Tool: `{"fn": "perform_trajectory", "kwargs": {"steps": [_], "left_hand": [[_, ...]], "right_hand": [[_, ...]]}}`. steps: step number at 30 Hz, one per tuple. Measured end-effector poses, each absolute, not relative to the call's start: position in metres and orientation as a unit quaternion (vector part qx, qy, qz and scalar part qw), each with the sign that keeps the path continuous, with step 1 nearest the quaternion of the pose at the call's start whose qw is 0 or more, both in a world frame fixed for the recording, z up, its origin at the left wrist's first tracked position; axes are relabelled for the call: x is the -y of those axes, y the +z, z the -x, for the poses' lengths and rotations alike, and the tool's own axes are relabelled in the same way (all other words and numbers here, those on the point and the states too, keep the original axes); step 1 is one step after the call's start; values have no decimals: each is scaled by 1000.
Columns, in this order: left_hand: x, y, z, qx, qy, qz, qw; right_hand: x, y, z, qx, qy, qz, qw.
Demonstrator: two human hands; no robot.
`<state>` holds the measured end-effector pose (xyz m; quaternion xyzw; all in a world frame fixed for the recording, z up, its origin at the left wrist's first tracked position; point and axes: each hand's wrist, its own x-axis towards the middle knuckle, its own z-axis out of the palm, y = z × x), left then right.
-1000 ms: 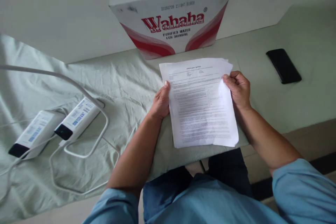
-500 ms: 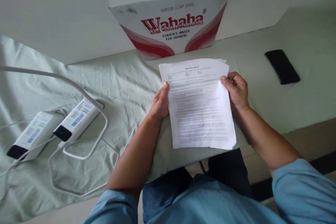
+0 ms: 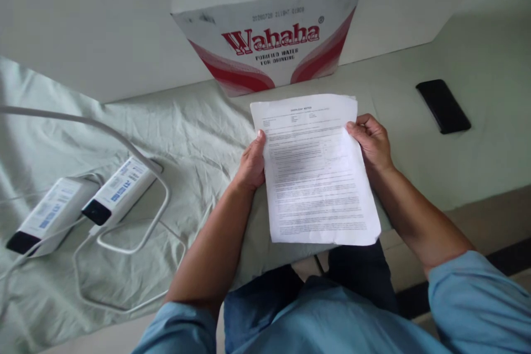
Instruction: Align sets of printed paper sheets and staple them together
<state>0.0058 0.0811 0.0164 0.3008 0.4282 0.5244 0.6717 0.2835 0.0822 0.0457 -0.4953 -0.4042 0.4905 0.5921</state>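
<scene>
A Wahaha carton (image 3: 269, 38) stood just beyond our stack of papers (image 3: 315, 171); a black phone (image 3: 443, 106) lay well to the right, two white power units (image 3: 78, 204) with cables to the left on the pale cloth (image 3: 194, 133). Our left hand (image 3: 251, 163) and right hand (image 3: 373, 144) pinched the stack's side edges, holding it above the cloth's near edge.

Tabletop (image 3: 477, 171) spanning the frame, covered with a wrinkled pale green cloth (image 3: 199, 127), Wahaha cardboard box (image 3: 269, 27) top centre, black phone (image 3: 443, 105) upper right, two white power banks (image 3: 78, 204) with white cables (image 3: 136, 243) at left.
</scene>
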Motion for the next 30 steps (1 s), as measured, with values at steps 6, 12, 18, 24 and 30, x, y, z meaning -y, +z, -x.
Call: {"fn": "perform_trajectory", "kwargs": {"steps": [6,12,18,24,30], "left_hand": [[-82,17,-2,-401,508,-302,700],[-83,16,-2,-418,510,-309,686],[-82,22,-4,-445,511,-296,674],[-79,26,-3,-461,488,-314,672],[-78,26,-3,-466,476,-318,675]], "right_hand": [[-81,46,-280,407,492,497,588],[-81,47,-281,421,473,518,575],[-83,43,-283,462,391,549,577],[-87,39,-287,484,336,547,595],[-91,28,-292,484,336,570,572]]}}
